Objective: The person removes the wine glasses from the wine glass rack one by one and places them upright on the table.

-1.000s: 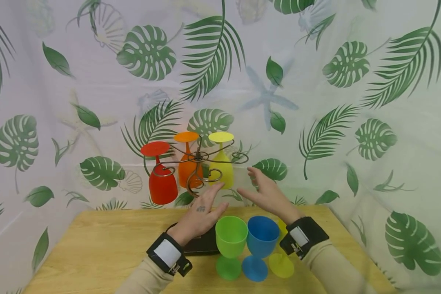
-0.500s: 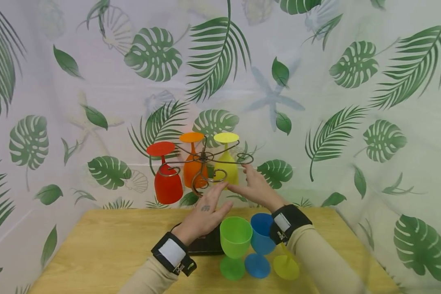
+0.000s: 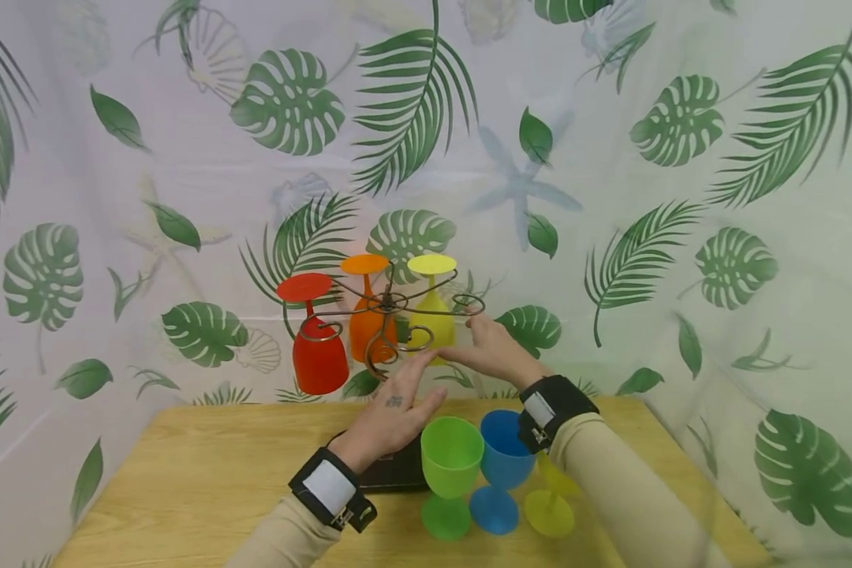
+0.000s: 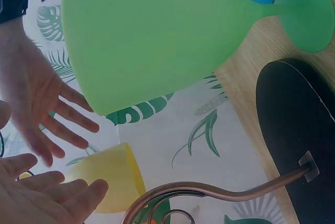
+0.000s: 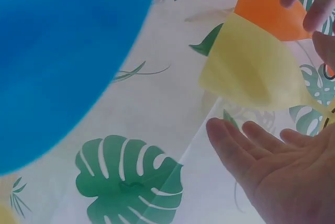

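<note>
A curled metal wire rack (image 3: 387, 302) carries a red goblet (image 3: 319, 367), an orange goblet (image 3: 362, 335) and a yellow goblet (image 3: 433, 312), all hanging upside down. My left hand (image 3: 390, 414) is held in front of the rack with fingers extended and nothing in it. Beside the rack's right side, my right hand (image 3: 497, 351) has straight fingers, its upper fingertips close to an unoccupied wire loop; contact cannot be told. In the right wrist view the right palm (image 5: 288, 166) holds nothing. The fingertips of both hands nearly meet in the head view.
Upright on the wooden table (image 3: 184, 473), below my hands, stand a green goblet (image 3: 452, 457), a blue goblet (image 3: 506, 457) and a yellow goblet (image 3: 550, 513). The rack's black base (image 3: 394, 473) lies left of them. A leaf-patterned sheet (image 3: 610, 181) hangs behind.
My right hand has moved left, up to the rack's right side and closer to my left hand. The left hand has barely moved. The goblets stay where they were.
</note>
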### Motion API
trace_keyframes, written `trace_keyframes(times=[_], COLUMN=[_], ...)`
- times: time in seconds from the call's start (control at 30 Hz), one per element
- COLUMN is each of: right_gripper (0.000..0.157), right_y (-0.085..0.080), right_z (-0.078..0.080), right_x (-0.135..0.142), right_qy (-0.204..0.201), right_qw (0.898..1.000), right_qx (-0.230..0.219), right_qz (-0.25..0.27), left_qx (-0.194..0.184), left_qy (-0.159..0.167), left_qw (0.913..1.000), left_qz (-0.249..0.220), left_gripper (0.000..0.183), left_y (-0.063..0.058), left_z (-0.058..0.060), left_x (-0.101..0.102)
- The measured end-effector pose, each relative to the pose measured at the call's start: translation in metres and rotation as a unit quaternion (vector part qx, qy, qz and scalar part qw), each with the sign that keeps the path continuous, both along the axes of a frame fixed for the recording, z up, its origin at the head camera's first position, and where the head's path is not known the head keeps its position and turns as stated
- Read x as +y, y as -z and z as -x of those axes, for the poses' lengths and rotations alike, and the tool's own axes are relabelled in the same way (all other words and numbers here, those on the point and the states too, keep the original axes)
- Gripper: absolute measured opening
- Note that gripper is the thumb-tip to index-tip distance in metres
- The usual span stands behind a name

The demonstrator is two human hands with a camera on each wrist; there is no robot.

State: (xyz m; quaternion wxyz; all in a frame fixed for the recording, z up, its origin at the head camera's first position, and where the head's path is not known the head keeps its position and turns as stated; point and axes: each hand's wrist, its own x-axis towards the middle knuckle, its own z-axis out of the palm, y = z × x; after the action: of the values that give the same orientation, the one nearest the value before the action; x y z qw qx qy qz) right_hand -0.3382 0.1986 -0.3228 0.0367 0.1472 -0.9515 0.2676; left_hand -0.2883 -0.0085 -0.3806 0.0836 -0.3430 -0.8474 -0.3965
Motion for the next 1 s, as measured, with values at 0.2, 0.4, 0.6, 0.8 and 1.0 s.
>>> trace_keyframes(times=[0.2, 0.4, 0.6, 0.8, 1.0], right_gripper=[0.092, 0.085, 0.115, 0.133, 0.088], right_y=[-0.003, -0.001, 0.004, 0.009, 0.008], right_z=[0.017, 0.028, 0.037, 0.039, 0.042], right_x=[-0.012, -0.018, -0.023, -0.029, -0.041], right_qy=[-0.011, -0.032, -0.070, -0.028, 0.000], right_qw=[1.000, 0.998, 0.994, 0.997, 0.997], right_qx=[0.014, 0.045, 0.076, 0.066, 0.080], right_qz=[-0.018, 0.013, 0.031, 0.003, 0.004], left_qx=[-0.011, -0.005, -0.012, -0.014, -0.016], left_qy=[-0.007, -0.014, -0.012, -0.007, -0.007], left_qw=[0.9999, 0.9999, 0.9999, 0.9999, 0.9998], left_qz=[0.002, 0.004, -0.004, 0.002, 0.013], left_gripper=[0.064, 0.066, 0.067, 0.068, 0.067], left_y=[0.002, 0.002, 0.001, 0.001, 0.003], left_z=[0.001, 0.002, 0.003, 0.001, 0.000], left_x=[0.000, -0.002, -0.005, -0.009, -0.015])
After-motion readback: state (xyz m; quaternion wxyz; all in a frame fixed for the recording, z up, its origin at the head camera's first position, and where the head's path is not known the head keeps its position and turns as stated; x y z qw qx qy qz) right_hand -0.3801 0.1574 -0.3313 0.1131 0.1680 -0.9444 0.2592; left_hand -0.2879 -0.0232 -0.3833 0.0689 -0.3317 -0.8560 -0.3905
